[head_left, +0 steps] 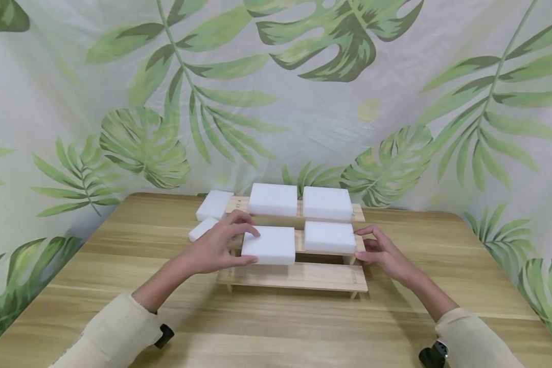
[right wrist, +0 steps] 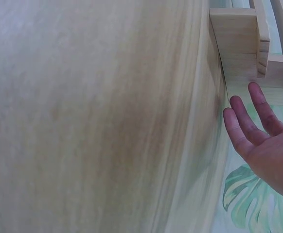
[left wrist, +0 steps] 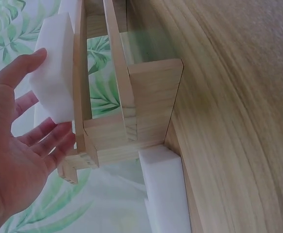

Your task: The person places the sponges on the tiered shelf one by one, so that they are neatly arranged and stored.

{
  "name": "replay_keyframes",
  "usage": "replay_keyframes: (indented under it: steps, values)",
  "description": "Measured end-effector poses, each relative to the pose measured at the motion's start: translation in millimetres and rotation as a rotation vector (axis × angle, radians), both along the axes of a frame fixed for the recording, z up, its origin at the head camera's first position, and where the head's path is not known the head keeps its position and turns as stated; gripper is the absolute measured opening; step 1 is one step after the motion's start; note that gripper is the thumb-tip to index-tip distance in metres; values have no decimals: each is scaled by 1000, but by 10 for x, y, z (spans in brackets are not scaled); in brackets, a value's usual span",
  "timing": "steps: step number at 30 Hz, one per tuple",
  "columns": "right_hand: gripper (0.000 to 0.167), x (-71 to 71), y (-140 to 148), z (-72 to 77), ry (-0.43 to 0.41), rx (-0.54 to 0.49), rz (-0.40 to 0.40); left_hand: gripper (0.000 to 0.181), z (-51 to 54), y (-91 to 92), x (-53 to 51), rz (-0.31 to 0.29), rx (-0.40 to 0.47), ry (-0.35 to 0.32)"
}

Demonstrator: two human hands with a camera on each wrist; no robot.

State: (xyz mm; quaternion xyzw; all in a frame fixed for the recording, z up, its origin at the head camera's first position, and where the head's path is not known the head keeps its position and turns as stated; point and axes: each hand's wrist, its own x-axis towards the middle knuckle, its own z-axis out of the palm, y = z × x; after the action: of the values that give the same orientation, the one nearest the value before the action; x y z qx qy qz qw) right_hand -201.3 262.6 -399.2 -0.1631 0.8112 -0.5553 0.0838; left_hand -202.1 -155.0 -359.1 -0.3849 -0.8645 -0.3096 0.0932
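Observation:
A stepped wooden rack (head_left: 299, 276) with three tiers stands on the table. My left hand (head_left: 218, 243) holds a white foam block (head_left: 270, 245) by its left end, over the left part of the middle tier. In the left wrist view, thumb and fingers of the left hand (left wrist: 22, 141) lie on opposite sides of that block (left wrist: 54, 73). Beside the right end of the middle tier is my right hand (head_left: 384, 255), its thumb and forefinger at the shelf's end. A second foam block (head_left: 329, 236) sits there. The right hand (right wrist: 263, 131) shows extended fingers in its wrist view.
Two foam blocks, one left (head_left: 273, 199) and one right (head_left: 327, 203), sit on the top tier. Left of the rack lie more white foam blocks (head_left: 214, 204) on the wooden table (head_left: 276, 327). A leaf-printed cloth (head_left: 313, 128) hangs behind the table.

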Motion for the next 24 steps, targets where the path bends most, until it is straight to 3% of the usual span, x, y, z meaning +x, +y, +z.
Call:
replay_keyframes:
  steps: [12, 24]
  values:
    - [54, -4, -1, -19, -3, -15, 0, 32, -8, -46, -27, 3, 6, -26]
    - [53, -3, 3, -12, 2, -14, -5, 27, -27, -10, -75, 16, 75, -60]
